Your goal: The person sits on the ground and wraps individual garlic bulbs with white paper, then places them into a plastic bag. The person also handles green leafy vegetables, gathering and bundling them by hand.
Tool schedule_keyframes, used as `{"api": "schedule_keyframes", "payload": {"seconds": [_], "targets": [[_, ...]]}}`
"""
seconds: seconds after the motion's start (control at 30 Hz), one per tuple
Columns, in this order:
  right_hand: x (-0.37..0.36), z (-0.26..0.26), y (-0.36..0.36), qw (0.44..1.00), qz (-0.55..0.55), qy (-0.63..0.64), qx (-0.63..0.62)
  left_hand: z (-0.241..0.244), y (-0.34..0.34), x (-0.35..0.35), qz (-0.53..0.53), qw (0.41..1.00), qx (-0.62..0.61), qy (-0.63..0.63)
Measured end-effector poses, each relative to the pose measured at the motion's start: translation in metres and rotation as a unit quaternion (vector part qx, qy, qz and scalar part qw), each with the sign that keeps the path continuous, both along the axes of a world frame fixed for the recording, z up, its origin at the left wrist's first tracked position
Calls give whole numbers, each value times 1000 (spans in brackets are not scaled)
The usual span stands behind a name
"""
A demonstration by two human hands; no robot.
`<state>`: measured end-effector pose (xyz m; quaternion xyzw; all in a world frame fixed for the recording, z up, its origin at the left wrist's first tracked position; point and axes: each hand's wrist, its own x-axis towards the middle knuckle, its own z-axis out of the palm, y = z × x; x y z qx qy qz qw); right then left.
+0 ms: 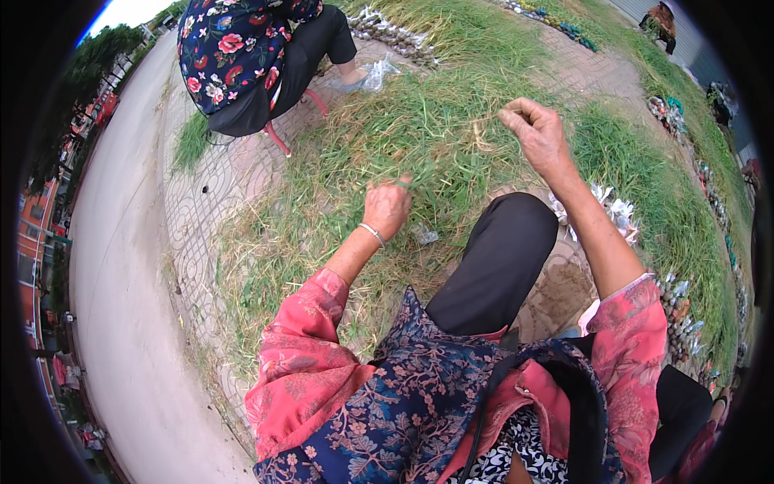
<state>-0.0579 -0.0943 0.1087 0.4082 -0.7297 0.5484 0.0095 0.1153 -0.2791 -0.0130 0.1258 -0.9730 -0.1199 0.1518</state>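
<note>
My left hand (387, 207), with a silver bracelet (372, 235) on its wrist, is low over a loose heap of cut grass (435, 145). Its back faces me, and green blades cross by its curled fingers; whether it grips any is hidden. Higher and to the right, my right hand (536, 134) has thumb and fingers drawn together above the grass. A pale dry strand (482, 136) lies left of its fingertips, seemingly apart from them. Below my right forearm are bundled grass plants with white plastic-wrapped bases (620, 213). A scrap of clear plastic (425, 235) rests near my left wrist.
A person in a floral jacket (236, 66) sits on a low red-legged stool (277, 139) ahead left. Rows of wrapped bundles (393, 37) stand beyond and along the right (677, 308). Another person (662, 24) sits far right. Patterned paving (199, 224) borders the road (121, 272).
</note>
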Motion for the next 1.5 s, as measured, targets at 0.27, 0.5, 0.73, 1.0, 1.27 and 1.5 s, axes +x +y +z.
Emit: {"api": "schedule_keyframes", "payload": {"seconds": [0.27, 0.5, 0.73, 1.0, 1.27, 1.5], "targets": [[-77, 49, 21, 960, -85, -163, -210, -139, -100, 41, 49, 998, -24, 36], [-133, 110, 65, 922, -124, -117, -346, -237, -202, 120, 184, 975, -37, -122], [-153, 146, 112, 972, -102, -88, -195, -143, -130, 85, 375, 867, 74, -319], [-116, 135, 94, 982, 75, -142, -100, 16, -62, -61, 16, 949, 202, 241], [-67, 115, 72, 984, 101, -147, 16, 180, 91, -153, -375, 793, 412, 246], [-49, 93, 62, 990, 49, -120, -61, 172, 89, -164, -309, 660, 679, 90]]}}
